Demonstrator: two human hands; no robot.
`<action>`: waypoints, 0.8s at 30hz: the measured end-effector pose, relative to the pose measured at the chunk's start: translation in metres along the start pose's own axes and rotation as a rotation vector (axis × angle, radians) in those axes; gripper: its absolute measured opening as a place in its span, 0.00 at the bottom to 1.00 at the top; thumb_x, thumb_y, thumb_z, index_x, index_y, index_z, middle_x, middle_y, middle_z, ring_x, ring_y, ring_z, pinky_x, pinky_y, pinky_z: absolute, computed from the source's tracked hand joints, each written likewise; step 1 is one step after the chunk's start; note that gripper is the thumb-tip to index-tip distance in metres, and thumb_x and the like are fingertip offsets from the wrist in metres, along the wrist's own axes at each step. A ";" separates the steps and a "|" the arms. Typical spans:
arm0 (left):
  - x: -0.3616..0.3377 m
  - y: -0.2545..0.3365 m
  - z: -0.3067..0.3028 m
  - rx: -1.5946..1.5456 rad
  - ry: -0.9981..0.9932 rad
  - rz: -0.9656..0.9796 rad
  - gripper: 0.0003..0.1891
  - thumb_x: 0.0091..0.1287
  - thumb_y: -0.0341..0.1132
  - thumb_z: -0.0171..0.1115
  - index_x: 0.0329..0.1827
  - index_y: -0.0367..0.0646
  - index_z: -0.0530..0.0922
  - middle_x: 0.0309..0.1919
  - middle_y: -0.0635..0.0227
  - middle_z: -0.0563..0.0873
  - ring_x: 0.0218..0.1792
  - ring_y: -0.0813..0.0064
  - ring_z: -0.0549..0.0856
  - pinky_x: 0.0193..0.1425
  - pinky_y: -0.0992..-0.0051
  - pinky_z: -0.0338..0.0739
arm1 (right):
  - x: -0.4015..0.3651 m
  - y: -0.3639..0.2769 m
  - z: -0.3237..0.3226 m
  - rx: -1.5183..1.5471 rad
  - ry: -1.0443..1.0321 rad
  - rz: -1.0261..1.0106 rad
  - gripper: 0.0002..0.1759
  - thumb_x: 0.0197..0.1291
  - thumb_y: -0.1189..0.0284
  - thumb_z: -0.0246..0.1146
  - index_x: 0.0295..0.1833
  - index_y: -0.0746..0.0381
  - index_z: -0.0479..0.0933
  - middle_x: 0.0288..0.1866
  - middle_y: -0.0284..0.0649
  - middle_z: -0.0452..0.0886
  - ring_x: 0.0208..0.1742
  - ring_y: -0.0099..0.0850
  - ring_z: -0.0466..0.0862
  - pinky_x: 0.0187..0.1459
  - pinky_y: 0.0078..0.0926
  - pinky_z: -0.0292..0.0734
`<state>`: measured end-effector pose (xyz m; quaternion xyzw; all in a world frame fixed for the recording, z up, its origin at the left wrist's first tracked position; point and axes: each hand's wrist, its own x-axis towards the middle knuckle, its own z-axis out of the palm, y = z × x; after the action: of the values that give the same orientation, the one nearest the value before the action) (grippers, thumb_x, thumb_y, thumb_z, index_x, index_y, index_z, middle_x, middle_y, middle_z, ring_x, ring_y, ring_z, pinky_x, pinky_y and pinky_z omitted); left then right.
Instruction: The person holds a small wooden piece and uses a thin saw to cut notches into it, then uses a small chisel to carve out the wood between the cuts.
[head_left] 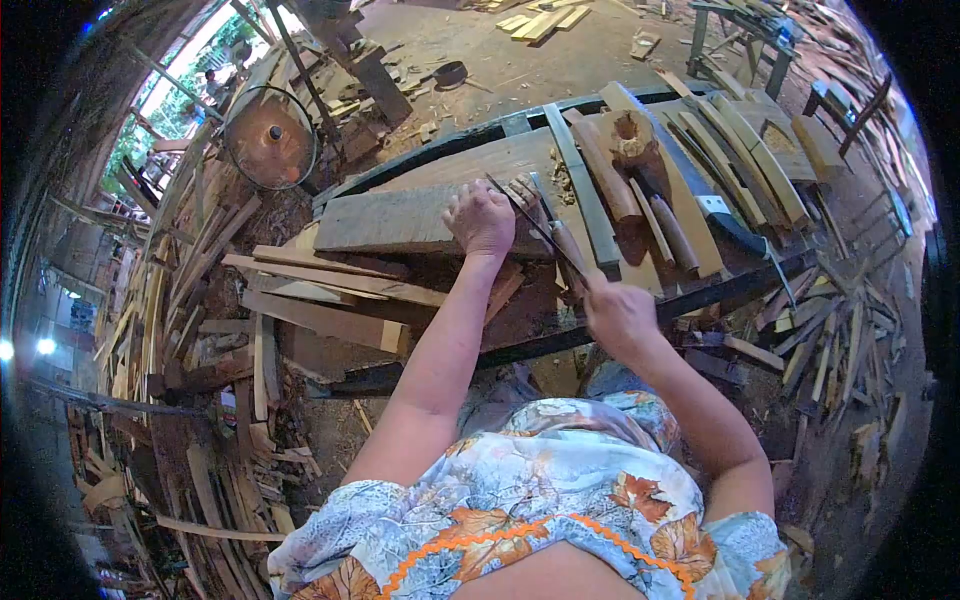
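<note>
My left hand is closed, fingers curled down at the right end of a thick weathered board. A small pale piece of wood with a notched surface shows right beside its fingertips; what the fingers hold is hidden. My right hand grips the lower end of a long, thin, dark file-like tool, whose tip points up and left, close to the left hand. Just beyond that tool lies a chisel with a wooden handle, overlapped by it in this view.
A handsaw, a hollowed wooden block and several long wood strips lie on the right of the bench. Loose planks are stacked at its left. Scrap wood piles up on the floor. A round-guarded fan stands far left.
</note>
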<state>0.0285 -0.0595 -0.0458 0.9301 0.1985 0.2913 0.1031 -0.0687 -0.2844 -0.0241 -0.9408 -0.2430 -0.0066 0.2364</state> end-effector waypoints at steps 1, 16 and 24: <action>0.001 0.000 0.000 -0.008 0.002 0.010 0.12 0.59 0.39 0.53 0.40 0.43 0.78 0.42 0.58 0.81 0.49 0.56 0.79 0.53 0.55 0.67 | -0.012 0.003 -0.006 -0.007 -0.029 0.036 0.08 0.60 0.71 0.54 0.41 0.64 0.70 0.24 0.54 0.79 0.29 0.53 0.82 0.34 0.48 0.75; 0.000 0.002 -0.003 0.022 0.060 0.033 0.10 0.58 0.38 0.53 0.38 0.45 0.78 0.39 0.60 0.82 0.46 0.57 0.79 0.50 0.55 0.68 | 0.079 -0.030 0.006 0.051 0.006 0.016 0.09 0.56 0.75 0.52 0.41 0.66 0.74 0.34 0.57 0.82 0.39 0.52 0.84 0.39 0.48 0.78; 0.000 0.000 -0.003 0.015 0.058 0.033 0.08 0.59 0.38 0.53 0.35 0.46 0.77 0.38 0.62 0.81 0.44 0.57 0.79 0.50 0.54 0.68 | -0.028 0.009 -0.023 -0.036 -0.070 0.031 0.08 0.57 0.75 0.52 0.41 0.67 0.70 0.23 0.54 0.80 0.29 0.51 0.83 0.30 0.48 0.77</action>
<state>0.0266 -0.0596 -0.0437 0.9251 0.1885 0.3183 0.0854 -0.0868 -0.3144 -0.0114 -0.9483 -0.2360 0.0255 0.2108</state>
